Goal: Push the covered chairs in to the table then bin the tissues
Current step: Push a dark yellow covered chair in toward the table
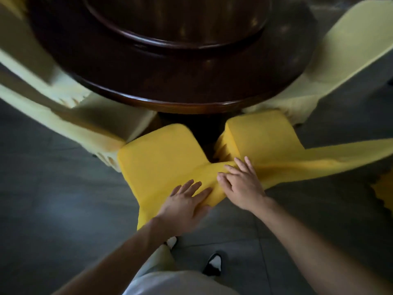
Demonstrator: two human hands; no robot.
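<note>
1. Two chairs in bright yellow covers are standing side by side in front of the person, at the near edge of the table. The left covered chair point(161, 154) and the right covered chair point(259, 137) are pointing their seats toward the table, and a dark gap is showing between the seats.
2. The backs of the two chairs are meeting near the hands, where the yellow cloth is bunching up.
3. The left hand point(187, 203) is lying flat on the back of the left chair, with the fingers straight and a little spread, pressing on the cloth.
4. The right hand point(242, 186) is resting on the cloth where the backs meet, with the fingers spread and only lightly bent; it is pinching nothing.
5. The round dark wooden table point(170, 81) is carrying a raised round turning plate point(174, 24).
6. Two more chairs in pale yellow covers are standing further out, one at the left point(63, 116) and one at the right point(331, 58).
7. The floor point(53, 199) is dark grey tile, and the person's shoes are showing below.
</note>
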